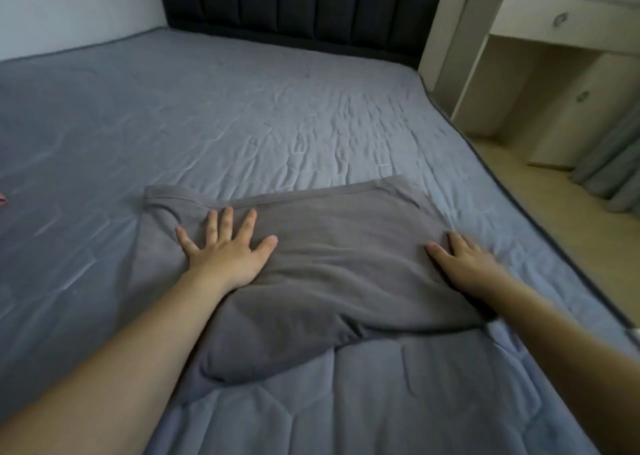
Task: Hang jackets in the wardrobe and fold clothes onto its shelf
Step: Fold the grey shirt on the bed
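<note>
A: Item one?

B: Garment (332, 264), grey, lying on the bed (242, 125), partly folded. Its hemmed edge runs just beyond the fingertips of the left hand (225, 250); its rumpled near end trails back under the left wrist.

A: Hands?

B: Left hand flat on the cloth, fingers (227, 221) spread straight, pressing, grasping nothing. Right hand (464, 260) flat at the garment's right edge, fingers released, gripping nothing.

A: Progress?

B: Early, by my reading. This fold is under way but not finished, and the piece is not yet on the shelf. No jacket, hanger or wardrobe in view, so hanging cannot be judged.

A: Containers?

B: Cabinet (540, 56), pale, well beyond the right fingers, past the bed's edge. One open compartment, nothing visible inside. Drawer above, closed; contents hidden.

A: Other?

B: Pink scrap (2, 199), far left of the left fingers, at the frame edge. Unidentifiable.
</note>
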### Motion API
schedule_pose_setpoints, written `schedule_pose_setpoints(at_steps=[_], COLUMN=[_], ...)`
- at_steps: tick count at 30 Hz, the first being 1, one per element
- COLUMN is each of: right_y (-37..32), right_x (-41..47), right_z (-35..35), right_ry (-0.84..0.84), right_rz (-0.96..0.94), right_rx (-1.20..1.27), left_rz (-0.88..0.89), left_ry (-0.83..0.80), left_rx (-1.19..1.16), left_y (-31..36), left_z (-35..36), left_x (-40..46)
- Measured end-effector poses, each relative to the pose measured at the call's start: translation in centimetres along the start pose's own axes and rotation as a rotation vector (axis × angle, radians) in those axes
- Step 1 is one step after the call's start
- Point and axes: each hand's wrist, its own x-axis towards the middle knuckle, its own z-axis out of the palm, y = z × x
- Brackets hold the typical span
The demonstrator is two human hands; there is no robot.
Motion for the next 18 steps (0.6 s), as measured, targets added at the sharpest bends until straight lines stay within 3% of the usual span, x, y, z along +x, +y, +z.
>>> schedule_pose_setpoints(at_steps=[2, 4, 6, 8, 14, 18], right_y=[4.0, 5.8, 5.9, 5.1, 5.7, 3.6], right_x=[-2.5, -4.7, -6.1, -6.9, -7.8, -9.1], right_z=[-0.8, -1.4, -1.1, -0.3, -0.5, -1.3], right_ry=[0.091, 0.108, 0.039, 0.046, 0.268, 0.406], right_rz=[0.123, 0.268, 0.312, 0.26, 0.369, 0.229], right_rx=[0.22, 0.594, 0.774, 0.76, 0.857, 0.388], left_rz=[0.059, 0.291, 0.553, 0.671, 0.711, 0.826], left_ry=[0.01, 0.235, 0.481, 0.592, 0.532, 0.452], left_rx=[-0.062, -0.074, -0.005, 0.115, 0.494, 0.521], left_y=[1.0, 2.9, 5.3, 7.2, 8.0, 7.2], left_z=[-1.5, -1.5, -0.2, 1.3, 2.0, 2.1], left_x=[-2.5, -6.9, -12.1, -15.6, -17.4, -19.2])
